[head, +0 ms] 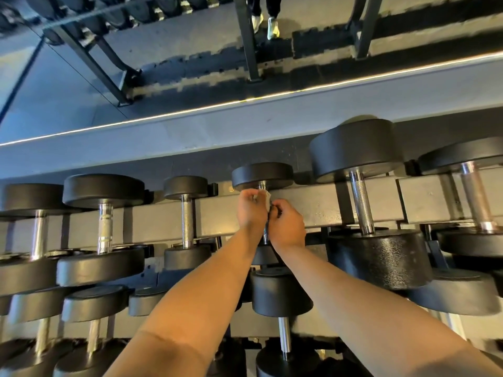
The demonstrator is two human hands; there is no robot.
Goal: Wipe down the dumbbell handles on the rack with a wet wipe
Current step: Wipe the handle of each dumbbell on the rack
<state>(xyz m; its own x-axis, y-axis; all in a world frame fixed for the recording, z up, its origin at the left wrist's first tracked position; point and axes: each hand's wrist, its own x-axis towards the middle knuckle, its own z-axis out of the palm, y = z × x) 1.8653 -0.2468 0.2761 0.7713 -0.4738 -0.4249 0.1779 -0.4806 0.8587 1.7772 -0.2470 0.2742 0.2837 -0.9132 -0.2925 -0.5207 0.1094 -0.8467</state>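
A row of black dumbbells with chrome handles lies on the top tier of the grey rack [321, 210]. Both my hands are at the middle dumbbell [262, 175]. My left hand [251, 209] and my right hand [287, 225] curl their fingers round a small white wet wipe [268, 198] that sits on this dumbbell's handle [265, 235]. The hands hide most of the handle; only short bits of chrome show above and below them. My forearms cross the lower tier.
More dumbbells flank the middle one: a small one [187, 213] to the left, a large one [362, 202] to the right. A lower tier holds others, with one [283, 317] under my arms. A mirror behind the rack reflects another rack and a person's legs [265, 17].
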